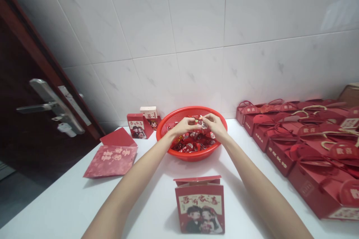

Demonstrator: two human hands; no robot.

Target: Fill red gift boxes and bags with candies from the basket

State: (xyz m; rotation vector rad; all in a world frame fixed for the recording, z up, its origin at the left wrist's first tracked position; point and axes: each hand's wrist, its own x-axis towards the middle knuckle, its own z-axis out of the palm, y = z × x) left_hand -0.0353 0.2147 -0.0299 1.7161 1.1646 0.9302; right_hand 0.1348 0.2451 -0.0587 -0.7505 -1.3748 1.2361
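Here, our left hand (185, 126) and right hand (215, 125) pinch wrapped candy (199, 121) at twelve o'clock. Likely light, slippery; grip wrapper ends.

Place: indoor room, home-like; house or small shop cannot be settled from this view.
Wall (196, 15): large pale tiles, grey marbling, visible joints.
Door (17, 59): dark reddish wood, left side; metal handle (36, 108), keys (66, 129) hanging at the lock.
Table (56, 216): plain white top, set against the tiles.
Basket (193, 155): red plastic, household type, holding wrapped sweets (189, 147).
Gift boxes (280, 157): red, close rows at right, domestic-celebration look.
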